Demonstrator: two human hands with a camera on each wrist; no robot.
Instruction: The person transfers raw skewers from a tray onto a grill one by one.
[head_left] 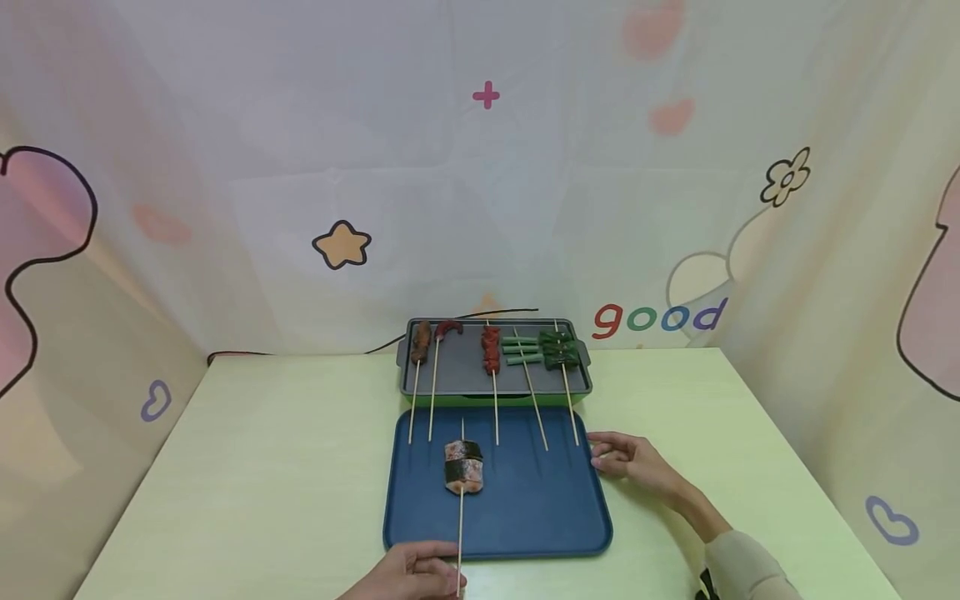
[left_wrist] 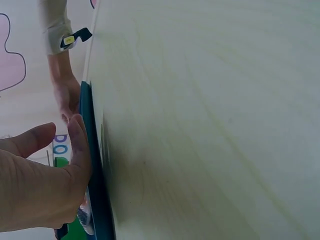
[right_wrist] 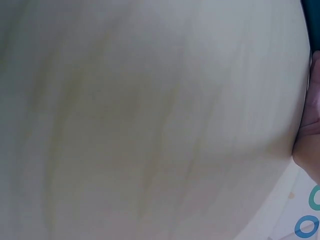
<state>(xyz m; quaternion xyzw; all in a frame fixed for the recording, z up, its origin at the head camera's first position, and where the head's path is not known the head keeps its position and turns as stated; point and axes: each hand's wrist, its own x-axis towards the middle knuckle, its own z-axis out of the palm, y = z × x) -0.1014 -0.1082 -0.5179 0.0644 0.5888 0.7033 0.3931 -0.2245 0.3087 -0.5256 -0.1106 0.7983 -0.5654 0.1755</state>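
A blue tray (head_left: 540,508) lies in the middle of the pale green table (head_left: 285,467). On it rests one skewer with a salmon-coloured piece wrapped in a dark band (head_left: 463,467); its stick runs past the tray's near edge. My left hand (head_left: 408,573) lies at that near edge with fingers fairly straight, fingertips right beside the stick's end. In the left wrist view the left hand (left_wrist: 40,185) touches the tray's rim (left_wrist: 95,165). My right hand (head_left: 626,462) rests relaxed against the tray's right edge and holds nothing; the right wrist view shows only the right hand's edge (right_wrist: 310,125).
Behind the tray stands a grey grill pan (head_left: 457,375) on a green base, holding several skewers of meat and green vegetables (head_left: 558,350); their sticks reach over the tray's far edge. A dark cable (head_left: 300,354) runs along the table's back. Printed curtains close in three sides.
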